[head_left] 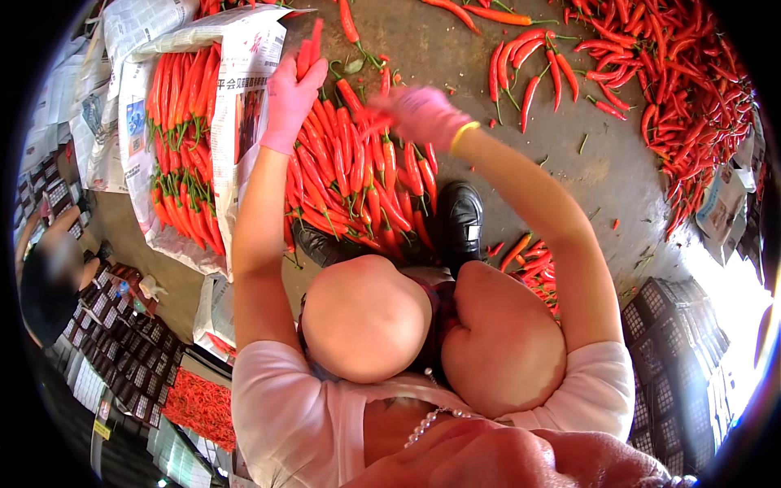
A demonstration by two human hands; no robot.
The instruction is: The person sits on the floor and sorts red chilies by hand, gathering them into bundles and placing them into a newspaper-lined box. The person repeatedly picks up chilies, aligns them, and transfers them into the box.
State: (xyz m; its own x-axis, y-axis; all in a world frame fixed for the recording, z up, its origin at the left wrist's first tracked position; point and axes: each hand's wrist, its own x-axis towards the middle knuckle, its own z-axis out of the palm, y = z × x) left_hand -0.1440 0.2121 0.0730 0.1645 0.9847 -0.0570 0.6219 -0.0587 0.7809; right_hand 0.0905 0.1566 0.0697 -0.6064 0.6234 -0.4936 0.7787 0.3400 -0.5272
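Floor: a grey concrete floor (pixel 455 57) is filling the upper half of the frame, with loose long red chili peppers (pixel 691 89) lying scattered at the upper right.
Left hand: the left hand (pixel 289 102) in a pink glove is closing around a few red chilies (pixel 309 50), holding them upright at the upper centre.
Right hand: the right hand (pixel 419 114), also pink-gloved, is blurring; I cannot tell if it is open or closed.
Pile: a heap of red chilies (pixel 358 179) is lying just below both hands.
Newspaper: a sheet of printed newspaper (pixel 252 81) is wrapping neatly lined-up chilies (pixel 183 146) at the upper left.
Shoe: a black shiny shoe (pixel 460 220) is touching the heap.
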